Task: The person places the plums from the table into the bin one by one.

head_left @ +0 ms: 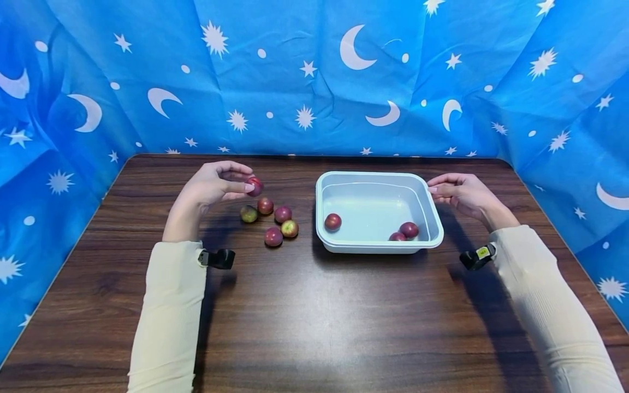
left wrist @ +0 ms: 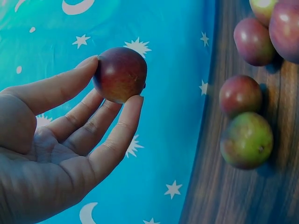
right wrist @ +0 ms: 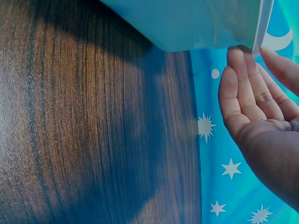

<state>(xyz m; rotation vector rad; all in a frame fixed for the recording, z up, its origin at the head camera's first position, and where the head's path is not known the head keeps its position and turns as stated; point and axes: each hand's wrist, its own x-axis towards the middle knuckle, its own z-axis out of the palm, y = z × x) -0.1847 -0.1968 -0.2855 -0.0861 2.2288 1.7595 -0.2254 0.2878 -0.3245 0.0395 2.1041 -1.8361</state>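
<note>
I have the left hand [head_left: 208, 183] pinching a fruit [head_left: 255, 186] in half-curled fingers [left wrist: 117, 140], near five others [head_left: 265, 206] on the surface [head_left: 324, 316] — and the right hand [head_left: 464, 197] gripping the rim of the tub [head_left: 368, 202], three more fruits [head_left: 332, 221] lying inside.

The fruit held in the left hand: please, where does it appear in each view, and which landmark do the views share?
Head: the held fruit is left of centre, at the tips of the left hand.
Left wrist: upper half, left of centre.
Right wrist: not in it.
Shared landmark: the blue cloth patterned with white stars.
</note>
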